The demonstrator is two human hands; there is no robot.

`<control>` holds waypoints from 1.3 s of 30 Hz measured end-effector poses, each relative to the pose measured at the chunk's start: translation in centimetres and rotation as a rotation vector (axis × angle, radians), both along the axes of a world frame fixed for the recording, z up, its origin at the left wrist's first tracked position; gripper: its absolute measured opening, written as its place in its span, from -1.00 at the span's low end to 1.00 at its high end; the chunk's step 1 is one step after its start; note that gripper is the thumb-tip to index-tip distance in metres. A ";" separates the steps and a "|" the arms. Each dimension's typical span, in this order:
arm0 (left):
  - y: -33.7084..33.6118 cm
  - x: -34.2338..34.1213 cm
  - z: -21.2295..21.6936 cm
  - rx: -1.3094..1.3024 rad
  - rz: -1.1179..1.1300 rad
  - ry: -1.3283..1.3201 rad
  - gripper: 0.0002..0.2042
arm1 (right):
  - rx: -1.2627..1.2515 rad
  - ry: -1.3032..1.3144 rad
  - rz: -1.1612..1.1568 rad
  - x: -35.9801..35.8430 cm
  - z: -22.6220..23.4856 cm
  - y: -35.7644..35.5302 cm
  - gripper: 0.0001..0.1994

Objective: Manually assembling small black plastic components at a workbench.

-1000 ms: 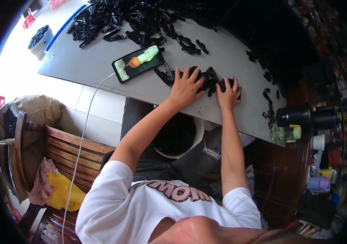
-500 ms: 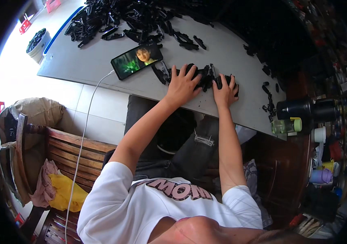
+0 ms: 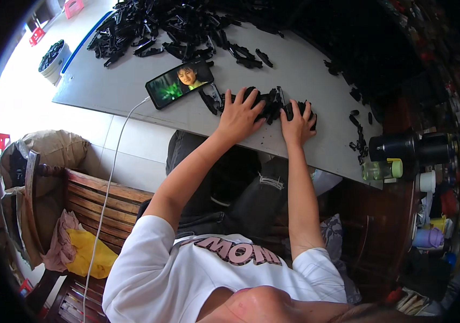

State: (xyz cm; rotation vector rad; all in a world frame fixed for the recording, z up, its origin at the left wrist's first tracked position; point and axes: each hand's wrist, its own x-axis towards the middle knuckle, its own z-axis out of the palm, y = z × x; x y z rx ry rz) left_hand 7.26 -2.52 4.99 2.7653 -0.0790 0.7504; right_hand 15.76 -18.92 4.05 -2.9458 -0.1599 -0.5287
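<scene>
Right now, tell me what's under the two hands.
Small black parts on the grey table poke out around the left hand and right hand. Whatever lies beneath the palms is covered.

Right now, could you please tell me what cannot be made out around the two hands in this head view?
- Black plastic parts on the grey table: both the left hand and the right hand cover them, so each grip is unclear.
- Their shape: too small to tell.
- Dark heap at the far right: in shadow and bent by the fisheye rim.
- Phone screen: too small.
</scene>
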 end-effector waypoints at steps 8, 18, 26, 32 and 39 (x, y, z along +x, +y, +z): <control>-0.1 0.1 0.2 -0.013 -0.036 0.020 -0.51 | 0.014 -0.016 0.030 -1.5 0.2 -0.1 -0.52; 0.8 -0.1 0.3 -0.158 -0.049 -0.120 -0.50 | 0.695 -0.316 0.303 -2.0 0.6 -6.1 -0.77; 3.3 -5.2 0.3 -0.557 0.051 -0.439 -0.80 | 0.747 -0.139 0.378 -5.7 0.3 -3.6 -0.88; 3.9 -7.7 -0.3 -0.497 0.060 -0.290 -0.78 | 0.633 -0.296 0.276 -5.0 -0.3 -5.0 -0.79; 2.0 -7.0 0.5 -0.211 0.043 0.034 -0.65 | 0.418 -0.264 0.278 -5.5 -0.3 -5.3 -0.76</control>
